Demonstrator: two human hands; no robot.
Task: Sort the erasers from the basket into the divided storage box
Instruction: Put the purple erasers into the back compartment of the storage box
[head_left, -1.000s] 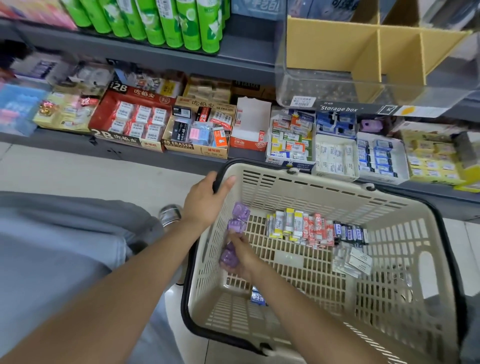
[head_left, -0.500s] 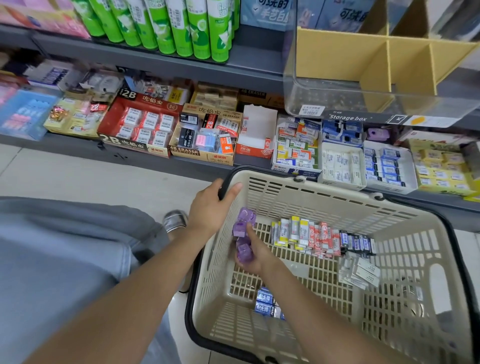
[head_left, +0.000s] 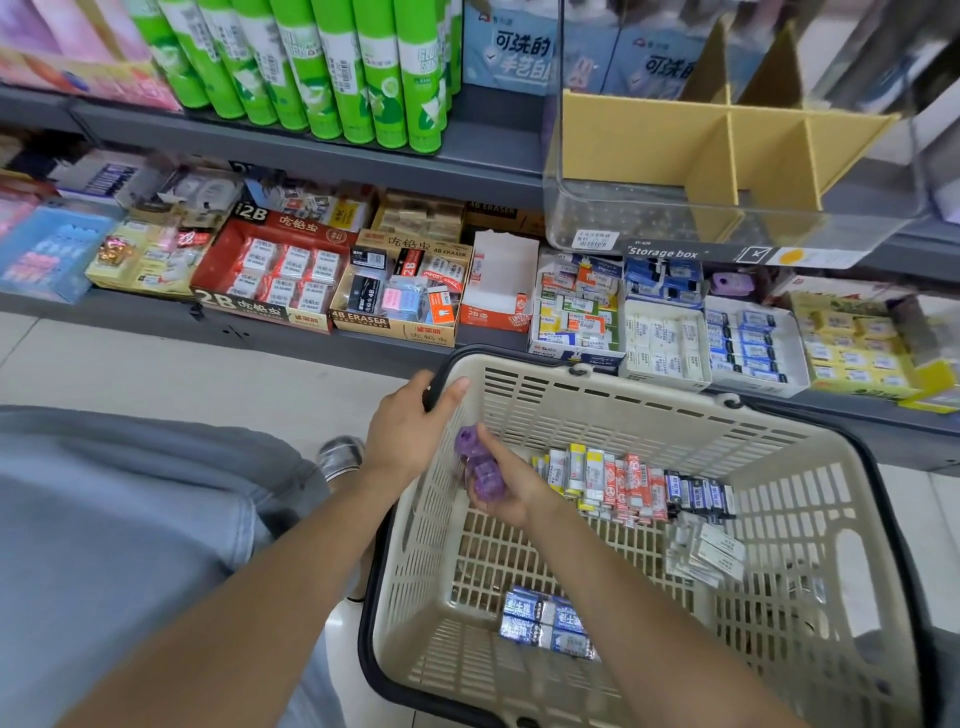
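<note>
Purple erasers (head_left: 480, 470) sit stacked in the right hand (head_left: 501, 491), fingers curled round them, low inside the basket (head_left: 649, 410) at its near-left corner. The left hand (head_left: 410, 423) grips the basket's rim and black handle — so the right one is free to carry. The storage box (head_left: 727, 171) lies up, far and right of the load, its yellow dividers running near to far — the lift must go that way.

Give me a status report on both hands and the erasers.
Left hand grips basket rim. Right hand holds purple erasers inside basket. More erasers left inside; storage box on shelf, compartments look empty. Nothing in the way.
</note>
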